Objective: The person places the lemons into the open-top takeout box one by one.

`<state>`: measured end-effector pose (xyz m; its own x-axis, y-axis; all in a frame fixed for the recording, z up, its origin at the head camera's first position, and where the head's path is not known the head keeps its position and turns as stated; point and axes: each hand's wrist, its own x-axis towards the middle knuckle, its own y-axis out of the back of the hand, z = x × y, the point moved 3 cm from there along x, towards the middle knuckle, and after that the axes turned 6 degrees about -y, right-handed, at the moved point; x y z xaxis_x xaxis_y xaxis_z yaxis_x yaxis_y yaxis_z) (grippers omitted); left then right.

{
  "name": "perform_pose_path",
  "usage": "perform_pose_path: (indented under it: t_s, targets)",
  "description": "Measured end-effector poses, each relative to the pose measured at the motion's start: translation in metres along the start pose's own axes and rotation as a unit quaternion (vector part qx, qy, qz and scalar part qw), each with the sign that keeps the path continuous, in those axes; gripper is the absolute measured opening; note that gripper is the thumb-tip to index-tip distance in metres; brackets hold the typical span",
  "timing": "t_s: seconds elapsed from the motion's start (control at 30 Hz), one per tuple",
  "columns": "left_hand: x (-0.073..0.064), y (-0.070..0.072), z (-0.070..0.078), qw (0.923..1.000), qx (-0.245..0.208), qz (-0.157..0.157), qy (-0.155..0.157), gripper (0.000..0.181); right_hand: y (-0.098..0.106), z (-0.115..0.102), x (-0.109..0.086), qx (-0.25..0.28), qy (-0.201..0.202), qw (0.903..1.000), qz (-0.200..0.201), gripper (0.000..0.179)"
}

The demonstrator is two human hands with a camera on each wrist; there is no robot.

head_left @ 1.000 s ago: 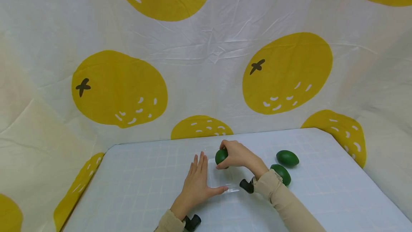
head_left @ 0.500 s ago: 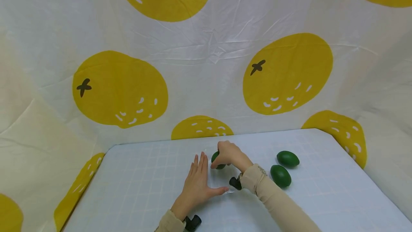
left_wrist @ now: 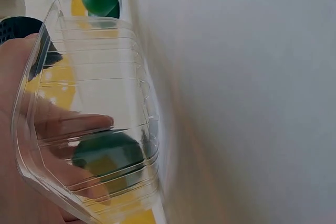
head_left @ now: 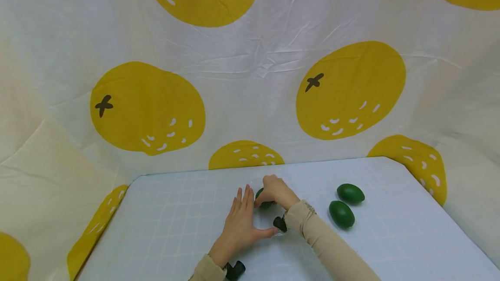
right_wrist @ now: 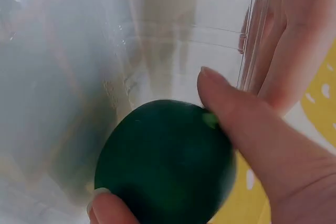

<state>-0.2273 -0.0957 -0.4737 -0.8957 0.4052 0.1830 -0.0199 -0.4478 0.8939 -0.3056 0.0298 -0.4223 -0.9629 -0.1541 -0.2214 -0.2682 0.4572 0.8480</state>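
A dark green lime is held between the thumb and fingers of my right hand. Through the wall of the clear plastic container, the left wrist view shows this lime low down inside. Whether it touches the container's bottom cannot be told. My left hand rests along the container's left and near sides, fingers straight and thumb stretched out to the right. Two more limes lie on the table to the right, one farther back and one nearer.
A pale checked cloth covers the table. Behind it and at both sides hangs a white curtain printed with big yellow fruits. Black wrist cameras sit on both wrists, the right one close to the container's near rim.
My right hand has moved a little left and down with the lime, lowering it into the container. The left hand and the two limes on the table keep their places.
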Motion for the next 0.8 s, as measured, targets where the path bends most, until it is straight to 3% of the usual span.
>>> perform_pose_path:
  t_s: [0.27,0.53,0.8]
  targets:
    - [0.0001,-0.0010,-0.0010,1.0000,0.005,0.005,0.002,0.137,0.0001,0.0062,0.0034,0.046,-0.009,0.9989,-0.003,0.057]
    - [0.0004,-0.0009,-0.0007,0.9999,0.014,0.008,0.002,0.136,0.0044,0.0069,0.0041,0.064,0.024,0.9975,0.016,0.039]
    - [-0.0002,0.0005,-0.0001,0.9999,0.013,0.006,0.002,0.136,0.0076,0.0083,0.0053,0.101,0.030,0.9941,-0.028,0.040]
